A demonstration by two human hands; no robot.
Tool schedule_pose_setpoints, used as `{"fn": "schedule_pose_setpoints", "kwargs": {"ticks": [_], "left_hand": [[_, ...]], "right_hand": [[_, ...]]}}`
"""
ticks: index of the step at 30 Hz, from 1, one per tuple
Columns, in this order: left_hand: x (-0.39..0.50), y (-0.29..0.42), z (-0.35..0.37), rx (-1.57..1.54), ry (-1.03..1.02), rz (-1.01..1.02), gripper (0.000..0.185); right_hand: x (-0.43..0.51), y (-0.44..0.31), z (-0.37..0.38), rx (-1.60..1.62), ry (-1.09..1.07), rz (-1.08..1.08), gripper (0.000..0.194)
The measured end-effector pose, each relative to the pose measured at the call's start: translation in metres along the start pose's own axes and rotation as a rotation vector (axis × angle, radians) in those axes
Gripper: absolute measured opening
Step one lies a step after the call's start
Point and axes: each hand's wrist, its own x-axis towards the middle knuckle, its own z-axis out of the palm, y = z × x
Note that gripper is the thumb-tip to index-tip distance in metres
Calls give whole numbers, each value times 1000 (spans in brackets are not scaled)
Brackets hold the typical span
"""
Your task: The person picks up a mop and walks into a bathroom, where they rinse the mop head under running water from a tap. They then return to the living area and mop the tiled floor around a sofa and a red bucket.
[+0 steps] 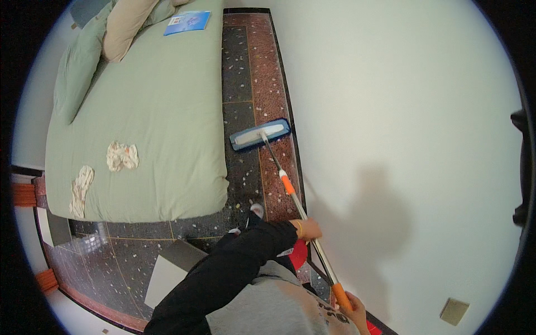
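A flat mop stretches ahead of me, its blue-edged mop head [259, 134] resting on the floor between the bed and the wall. The metal mop pole [298, 205] has an orange collar near the head and an orange handle grip [341, 296] at its near end. My left hand [309, 229], at the end of a black sleeve, is wrapped around the middle of the pole. Lower down, my right hand [356, 310] holds the orange grip close to my body. Parts of the fingers on both hands are hidden.
Left of the mop stands a bed with a pale green sheet [167, 104], carrying pillows [125, 29], a blue booklet [187, 22] and two crumpled cloths [122, 156]. A white wall [377, 104] bounds the right side. A grey-and-white box-like object [167, 276] is on the speckled floor [113, 268].
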Motion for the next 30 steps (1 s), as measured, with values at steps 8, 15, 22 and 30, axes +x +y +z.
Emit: {"fn": "schedule_pose_setpoints", "kwargs": {"ticks": [8, 15, 22, 30], "left_hand": [[-44, -140, -193, -8, 403, -435, 22], [-85, -246, -350, -164, 960, -260, 25], [-137, -405, -491, -111, 763, -286, 25], [-170, -588, -626, -90, 803, -251, 25]], "right_hand": [[202, -214, 48, 489, -247, -43, 51], [360, -434, 129, 582, -597, -20, 51], [470, -599, 204, 623, -761, -63, 38], [592, -785, 273, 611, -624, -44, 44]]}}
